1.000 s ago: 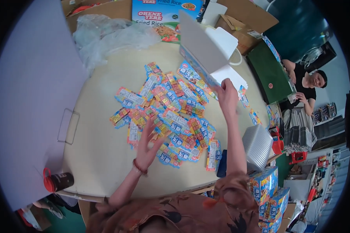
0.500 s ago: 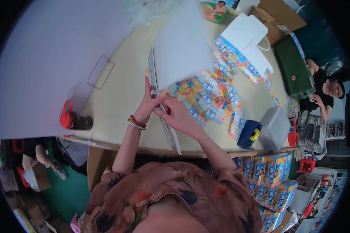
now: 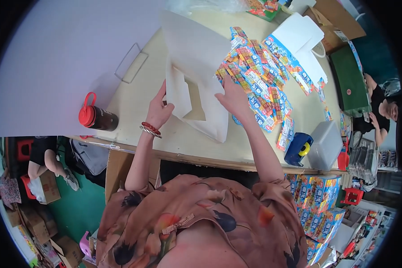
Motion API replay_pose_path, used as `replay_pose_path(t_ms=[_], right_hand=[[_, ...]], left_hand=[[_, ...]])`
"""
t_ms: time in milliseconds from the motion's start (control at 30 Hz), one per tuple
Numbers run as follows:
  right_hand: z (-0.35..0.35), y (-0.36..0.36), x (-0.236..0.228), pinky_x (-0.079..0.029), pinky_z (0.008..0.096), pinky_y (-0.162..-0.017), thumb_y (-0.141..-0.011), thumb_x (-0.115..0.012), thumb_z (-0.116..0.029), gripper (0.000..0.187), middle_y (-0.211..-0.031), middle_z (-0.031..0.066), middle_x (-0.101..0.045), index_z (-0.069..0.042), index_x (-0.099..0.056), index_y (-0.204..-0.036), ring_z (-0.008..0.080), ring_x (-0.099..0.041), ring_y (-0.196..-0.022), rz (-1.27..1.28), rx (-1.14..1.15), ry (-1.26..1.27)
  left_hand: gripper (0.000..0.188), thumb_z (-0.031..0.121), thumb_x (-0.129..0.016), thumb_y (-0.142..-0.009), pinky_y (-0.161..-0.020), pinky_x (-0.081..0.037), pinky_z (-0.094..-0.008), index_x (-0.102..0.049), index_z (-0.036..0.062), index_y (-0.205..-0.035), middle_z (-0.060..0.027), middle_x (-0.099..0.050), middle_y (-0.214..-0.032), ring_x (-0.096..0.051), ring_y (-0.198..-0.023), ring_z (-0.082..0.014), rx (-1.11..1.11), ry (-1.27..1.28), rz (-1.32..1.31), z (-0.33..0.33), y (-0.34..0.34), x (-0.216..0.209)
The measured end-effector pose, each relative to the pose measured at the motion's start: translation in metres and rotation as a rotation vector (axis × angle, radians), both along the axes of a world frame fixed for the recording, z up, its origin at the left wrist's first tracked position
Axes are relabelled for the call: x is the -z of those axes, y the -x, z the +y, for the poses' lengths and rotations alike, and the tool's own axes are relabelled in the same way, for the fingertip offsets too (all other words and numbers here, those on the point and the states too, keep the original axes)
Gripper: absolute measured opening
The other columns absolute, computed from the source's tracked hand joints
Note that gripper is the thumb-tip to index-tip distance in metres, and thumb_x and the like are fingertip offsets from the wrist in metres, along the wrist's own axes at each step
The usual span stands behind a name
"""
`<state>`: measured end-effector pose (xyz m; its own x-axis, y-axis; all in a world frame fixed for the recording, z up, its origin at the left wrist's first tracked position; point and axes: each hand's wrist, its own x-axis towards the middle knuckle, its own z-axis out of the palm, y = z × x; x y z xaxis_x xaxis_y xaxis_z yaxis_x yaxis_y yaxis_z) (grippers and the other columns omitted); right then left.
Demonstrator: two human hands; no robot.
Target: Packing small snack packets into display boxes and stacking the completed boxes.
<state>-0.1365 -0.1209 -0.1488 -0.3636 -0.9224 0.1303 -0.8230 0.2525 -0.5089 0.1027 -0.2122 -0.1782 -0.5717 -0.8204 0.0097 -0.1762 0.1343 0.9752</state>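
Observation:
A white-lined cardboard box [image 3: 176,82] stands partly unfolded on the table, its tall flap leaning away from me. Through its open middle the pale tabletop shows. My left hand [image 3: 158,110] grips the left wall, fingers behind the panel and thumb on the near side. On the opposite wall my right hand [image 3: 235,99] is closed over the edge, its thumb toward the inside; some fingertips are hidden. Just beyond my right hand lies a loose spread of colourful blue and orange snack packets [image 3: 257,82].
A dark bottle with a red lid [image 3: 100,118] and a wire handle [image 3: 131,64] are at left. To the right stand a blue tape dispenser [image 3: 298,149], a translucent bin [image 3: 324,145], another white box [image 3: 295,35] and a green crate [image 3: 349,80]. A co-worker [image 3: 379,107] sits beyond.
The flat folded cardboard has been opened into a box shape. My hands, close together before, have moved apart to its two sides.

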Motion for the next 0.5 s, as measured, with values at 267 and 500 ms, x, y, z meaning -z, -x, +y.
replay_pose_path(t_ms=[267,500], right_hand=[[-0.012,0.049,0.007,-0.053,0.0414,-0.077,-0.071,-0.064,-0.016,0.044,-0.100,0.0196,-0.065,-0.001,-0.057,-0.111,0.0340,-0.065,-0.090,-0.187,0.057,-0.303],[-0.016,-0.006,-0.002,-0.054,0.0402,-0.067,-0.075,-0.058,0.000,0.022,-0.086,0.0144,-0.060,-0.003,-0.051,-0.095,0.0306,-0.063,-0.086,0.350,0.118,0.086]], left_hand=[[0.090,-0.014,-0.044,-0.068,-0.103,-0.039,-0.0469,-0.021,0.0173,-0.149,-0.0195,-0.042,-0.141,-0.043,-0.128,-0.0359,-0.041,0.321,-0.416,-0.001,-0.044,-0.027],[0.073,-0.005,-0.050,-0.077,-0.113,-0.017,-0.0574,-0.031,0.0159,-0.144,-0.0100,-0.043,-0.142,-0.039,-0.133,-0.0279,0.381,1.303,-0.886,0.015,-0.010,-0.047]])
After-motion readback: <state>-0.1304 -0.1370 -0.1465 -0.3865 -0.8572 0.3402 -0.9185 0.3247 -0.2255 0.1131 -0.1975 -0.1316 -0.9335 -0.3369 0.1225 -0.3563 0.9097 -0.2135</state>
